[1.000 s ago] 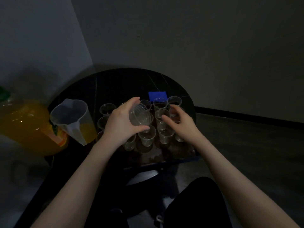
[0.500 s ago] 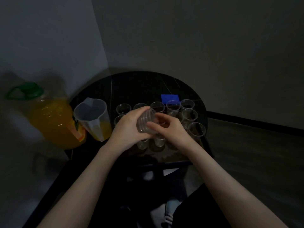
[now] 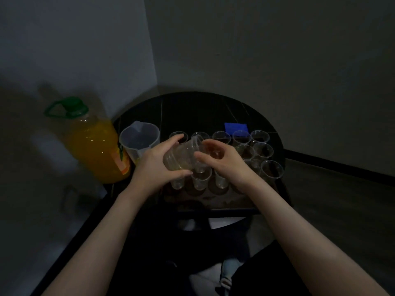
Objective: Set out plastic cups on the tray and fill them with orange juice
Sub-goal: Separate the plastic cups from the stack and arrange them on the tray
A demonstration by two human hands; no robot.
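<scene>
My left hand [image 3: 157,165] grips a short stack of clear plastic cups [image 3: 181,157], held on its side above the tray with the mouths turned right. My right hand [image 3: 222,162] pinches the rim of the cup at the stack's open end with thumb and fingers. Several empty clear cups [image 3: 264,150] stand in rows on the dark tray [image 3: 226,202], some hidden under my hands. A big bottle of orange juice [image 3: 94,146] with a green cap stands at the left.
A translucent plastic jug [image 3: 139,139] sits between the bottle and the tray. A blue square thing [image 3: 235,126] lies behind the cups on the round black table [image 3: 203,112]. Walls close in behind and left; floor lies to the right.
My right hand came from the standing cups to the mouth of the stack and now pinches its rim. The view has swung, bringing the juice bottle fully into sight.
</scene>
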